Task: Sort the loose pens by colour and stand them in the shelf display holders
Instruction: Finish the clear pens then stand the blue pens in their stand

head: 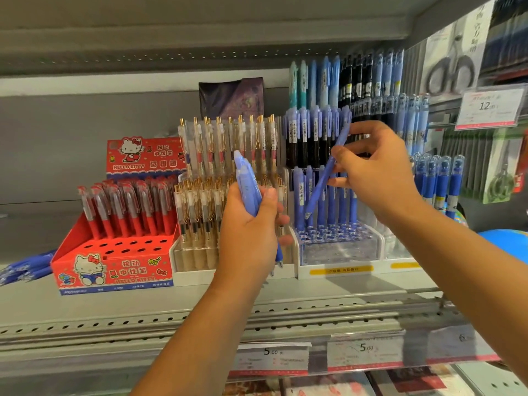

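My left hand grips a small bunch of blue pens upright in front of the gold-clip pen holder. A single blue pen is pinched slantwise in my right hand, tip down, above the clear tiered holder. That holder has rows of blue pens standing at the back and several empty holes in front. More loose blue pens lie on the shelf at the far left.
A red Hello Kitty display box with red pens stands at the left, several front holes empty. Dark and blue pens fill upper tiers. Capped blue pens stand at the right. Price tags hang on the shelf edge.
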Demonstrator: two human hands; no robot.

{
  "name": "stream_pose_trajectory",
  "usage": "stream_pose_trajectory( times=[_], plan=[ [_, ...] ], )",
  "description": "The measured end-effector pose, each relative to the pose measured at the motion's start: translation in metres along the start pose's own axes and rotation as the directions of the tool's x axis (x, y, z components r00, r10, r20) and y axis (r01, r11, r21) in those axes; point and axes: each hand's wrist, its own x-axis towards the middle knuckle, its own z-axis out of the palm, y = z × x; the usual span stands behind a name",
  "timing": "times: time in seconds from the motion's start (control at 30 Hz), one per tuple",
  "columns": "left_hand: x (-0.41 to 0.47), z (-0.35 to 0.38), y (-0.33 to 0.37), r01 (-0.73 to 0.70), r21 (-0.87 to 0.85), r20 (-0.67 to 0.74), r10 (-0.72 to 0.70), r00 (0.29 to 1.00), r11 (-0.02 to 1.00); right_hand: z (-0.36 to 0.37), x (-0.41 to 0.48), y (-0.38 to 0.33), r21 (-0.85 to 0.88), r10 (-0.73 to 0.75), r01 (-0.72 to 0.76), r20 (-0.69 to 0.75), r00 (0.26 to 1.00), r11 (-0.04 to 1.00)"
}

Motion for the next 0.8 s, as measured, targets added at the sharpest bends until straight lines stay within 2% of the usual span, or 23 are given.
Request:
stream_pose_trajectory(
  times=[0.23, 0.47, 0.63, 0.8],
  plan=[
    [0.0, 0.0, -0.003, -0.023, 0.082, 0.026, 0.02, 0.999, 0.996, 0.003, -0.002, 0.019, -0.271, -0.073, 0.085, 0.054, 0.996, 0.959],
    [-0.002, 0.002, -0.001, 0.022, 0.079, 0.117, -0.031, 0.993, 0.997, 0.01, -0.009, 0.031, -0.548, -0.051, 0.195, 0.267, 0.962, 0.813],
    [-0.003, -0.001, 0.0, 0.068, -0.04, 0.166, -0.06, 0.984, 0.997, 0.01, -0.008, 0.031, -0.593, -0.005, 0.192, 0.302, 0.953, 0.782],
    [-0.003, 0.001, 0.0, 0.05, 0.052, 0.136, -0.057, 0.989, 0.997, 0.009, -0.012, 0.026, -0.61, 0.009, 0.187, 0.303, 0.953, 0.77]
  ],
)
